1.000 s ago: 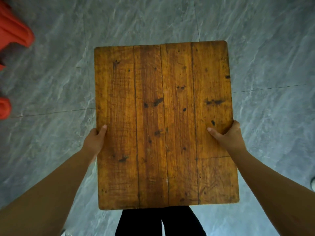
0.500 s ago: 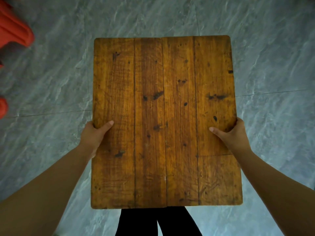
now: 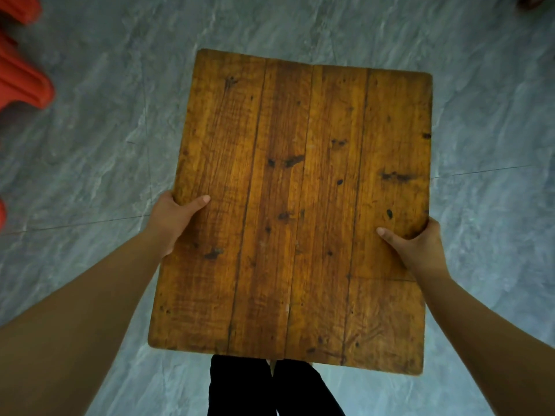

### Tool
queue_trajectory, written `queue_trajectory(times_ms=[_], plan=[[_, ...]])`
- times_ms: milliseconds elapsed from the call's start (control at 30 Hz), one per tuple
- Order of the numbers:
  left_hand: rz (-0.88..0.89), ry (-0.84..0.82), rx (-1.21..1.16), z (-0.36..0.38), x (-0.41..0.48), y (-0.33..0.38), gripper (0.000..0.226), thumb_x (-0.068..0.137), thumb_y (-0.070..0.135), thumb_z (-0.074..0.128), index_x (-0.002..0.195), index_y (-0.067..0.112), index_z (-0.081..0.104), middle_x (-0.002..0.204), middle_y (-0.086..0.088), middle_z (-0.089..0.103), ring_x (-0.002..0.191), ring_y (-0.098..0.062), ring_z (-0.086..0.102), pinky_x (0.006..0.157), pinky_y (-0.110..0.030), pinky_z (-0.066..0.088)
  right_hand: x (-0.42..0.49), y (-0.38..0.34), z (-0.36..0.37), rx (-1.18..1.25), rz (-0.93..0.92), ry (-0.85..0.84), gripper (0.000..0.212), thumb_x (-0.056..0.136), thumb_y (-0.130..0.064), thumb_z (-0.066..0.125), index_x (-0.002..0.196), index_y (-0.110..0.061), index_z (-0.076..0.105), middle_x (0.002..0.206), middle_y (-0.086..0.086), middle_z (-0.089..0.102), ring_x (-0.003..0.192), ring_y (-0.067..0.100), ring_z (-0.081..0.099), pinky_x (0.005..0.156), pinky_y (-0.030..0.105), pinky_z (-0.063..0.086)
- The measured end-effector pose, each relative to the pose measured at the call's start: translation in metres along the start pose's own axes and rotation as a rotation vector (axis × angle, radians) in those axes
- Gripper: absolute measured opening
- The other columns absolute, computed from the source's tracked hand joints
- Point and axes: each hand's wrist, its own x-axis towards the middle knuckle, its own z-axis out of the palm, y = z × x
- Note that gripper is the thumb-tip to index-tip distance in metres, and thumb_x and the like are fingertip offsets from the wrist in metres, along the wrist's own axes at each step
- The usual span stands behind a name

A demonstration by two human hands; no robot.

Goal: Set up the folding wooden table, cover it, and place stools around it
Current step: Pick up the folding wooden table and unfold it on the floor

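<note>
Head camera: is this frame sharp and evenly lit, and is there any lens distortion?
Head view: the wooden table top is sharp and evenly lit, without glare; the red stools at the left edge are soft; corners darken; wide-angle stretch swells both forearms below the left hand and right hand.
</note>
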Motion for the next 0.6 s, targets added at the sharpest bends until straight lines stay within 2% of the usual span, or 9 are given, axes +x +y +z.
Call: queue_trajectory(times_ms=[233, 433, 600], plan=[[0.01, 0.037, 0.009, -0.003, 0.018, 0.008, 0.07, 0.075, 0.042, 0.074, 0.131, 0.009, 0.047, 0.124, -0.006, 0.057, 0.105, -0.022, 0.055, 0.083, -0.037, 0.045, 0.017, -0.019, 0.004, -0.032, -0.005, 0.0, 0.101, 0.059, -0.045, 0.085, 0.138, -0.009, 0.032, 0.137, 0.009, 0.046, 0.124, 0.029, 0.048, 0.098, 0.048, 0.045], [0.02, 0.096, -0.045, -0.016, 0.035, 0.029, 0.066, 0.077, 0.04, 0.073, 0.129, 0.009, 0.048, 0.126, -0.007, 0.056, 0.107, -0.022, 0.054, 0.084, -0.035, 0.043, 0.047, -0.076, 0.016, -0.087, -0.071, -0.008, 0.099, 0.062, -0.042, 0.084, 0.139, -0.01, 0.032, 0.139, 0.009, 0.045, 0.126, 0.028, 0.045, 0.098, 0.044, 0.042], [-0.017, 0.125, -0.099, -0.029, 0.051, 0.036, 0.065, 0.079, 0.04, 0.071, 0.131, 0.009, 0.047, 0.13, -0.009, 0.054, 0.117, -0.029, 0.052, 0.089, -0.039, 0.042, 0.077, -0.124, 0.036, -0.126, -0.136, -0.064, 0.096, 0.064, -0.04, 0.083, 0.139, -0.01, 0.032, 0.138, 0.01, 0.045, 0.125, 0.029, 0.046, 0.096, 0.041, 0.042]])
